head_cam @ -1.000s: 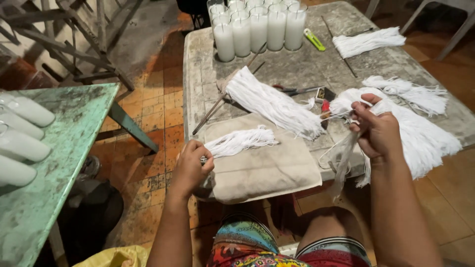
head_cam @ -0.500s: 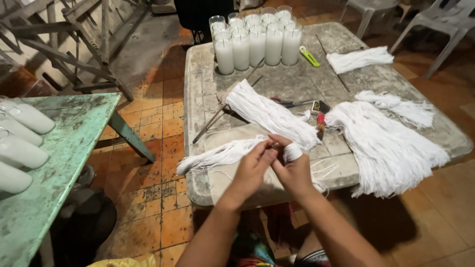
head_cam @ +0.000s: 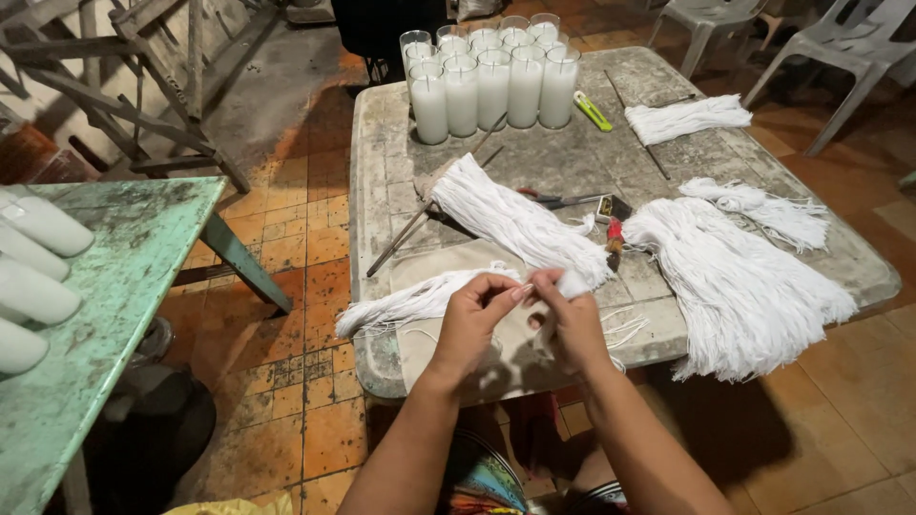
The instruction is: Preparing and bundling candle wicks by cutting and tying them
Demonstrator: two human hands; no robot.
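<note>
My left hand and my right hand meet at the near edge of a worn stone-grey table, over a beige cloth. Both pinch white wick strings. The left hand holds the end of a small white string bundle that trails off to the left. The right hand has white string wound around its fingers. A long bundle of white strings lies just beyond the hands, and a big heap of them lies to the right.
Glass candles filled with white wax stand at the table's far edge, beside a green-yellow cutter. Two more string bundles, scissors and thin rods lie on the table. A green table with candles stands left; plastic chairs are behind.
A second ago my hands were apart, the right one lifting strings from the heap. They came together at the table's near edge and stay there, fingers working the string.
</note>
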